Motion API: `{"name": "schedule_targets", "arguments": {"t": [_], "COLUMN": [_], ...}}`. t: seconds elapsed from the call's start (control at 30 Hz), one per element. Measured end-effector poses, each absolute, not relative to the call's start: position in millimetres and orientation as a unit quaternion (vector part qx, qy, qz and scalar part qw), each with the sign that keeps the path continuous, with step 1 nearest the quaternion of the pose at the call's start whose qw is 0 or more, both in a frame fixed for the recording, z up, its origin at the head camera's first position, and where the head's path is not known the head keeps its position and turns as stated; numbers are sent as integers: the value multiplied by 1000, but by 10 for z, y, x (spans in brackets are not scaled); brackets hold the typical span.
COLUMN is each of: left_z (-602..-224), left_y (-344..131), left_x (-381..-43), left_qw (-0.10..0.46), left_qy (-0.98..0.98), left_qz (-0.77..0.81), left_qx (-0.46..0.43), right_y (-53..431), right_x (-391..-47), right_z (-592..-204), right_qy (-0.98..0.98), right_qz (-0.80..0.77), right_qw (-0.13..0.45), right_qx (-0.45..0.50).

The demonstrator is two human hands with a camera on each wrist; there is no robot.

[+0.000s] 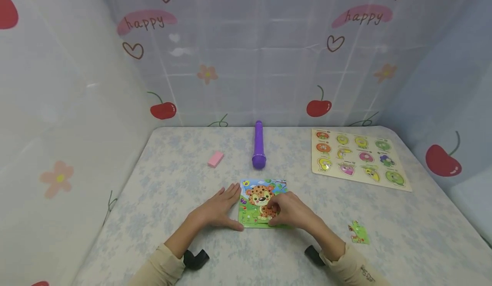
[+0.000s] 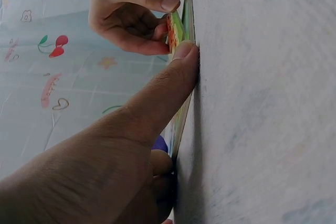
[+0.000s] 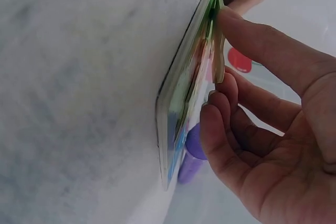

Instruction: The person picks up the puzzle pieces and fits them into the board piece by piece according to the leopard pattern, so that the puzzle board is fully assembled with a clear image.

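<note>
A small jigsaw puzzle board (image 1: 251, 225) with a spotted leopard cub picture lies on the table in the head view. My left hand (image 1: 220, 210) rests at its left edge, fingers straight, the thumb at the lower left corner. At the lower right of the board, my right hand (image 1: 295, 211) pinches a puzzle piece (image 3: 219, 59) between thumb and fingers. In the right wrist view that piece stands tilted over the board. The right hand hides the board's lower right part in the head view. A loose green puzzle piece (image 1: 359, 233) lies on the table to the right.
Behind the board lies a purple microphone-shaped stick (image 1: 259, 147), with a pink block (image 1: 216, 159) to its left. A fruit-picture board (image 1: 359, 157) is at the back right. Printed curtains (image 1: 250, 55) stand around the patterned table (image 1: 173, 183).
</note>
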State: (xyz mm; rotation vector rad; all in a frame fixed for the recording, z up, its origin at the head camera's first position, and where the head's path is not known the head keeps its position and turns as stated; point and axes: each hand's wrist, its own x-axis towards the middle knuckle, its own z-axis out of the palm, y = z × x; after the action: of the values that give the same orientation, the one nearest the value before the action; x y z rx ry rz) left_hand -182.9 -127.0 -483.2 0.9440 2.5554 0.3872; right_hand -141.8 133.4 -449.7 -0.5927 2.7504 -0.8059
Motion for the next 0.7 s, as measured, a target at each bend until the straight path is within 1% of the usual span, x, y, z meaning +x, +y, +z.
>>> {"name": "schedule_targets", "arguments": {"t": [0.47, 0.7], "left_z": [-4822, -4832], "left_y": [-1270, -1268], "left_x": [-1822, -1822], "left_qw": [195, 193], "left_qy": [910, 911], "left_qz": [140, 136], "left_qx": [338, 338], "right_y": [1361, 1358], "right_x": [-1459, -1444], "right_z": [-4554, -4531], "right_qy": [926, 929], "right_qz": [-298, -293], "right_qw": [140, 129], "right_qx": [-186, -185]}}
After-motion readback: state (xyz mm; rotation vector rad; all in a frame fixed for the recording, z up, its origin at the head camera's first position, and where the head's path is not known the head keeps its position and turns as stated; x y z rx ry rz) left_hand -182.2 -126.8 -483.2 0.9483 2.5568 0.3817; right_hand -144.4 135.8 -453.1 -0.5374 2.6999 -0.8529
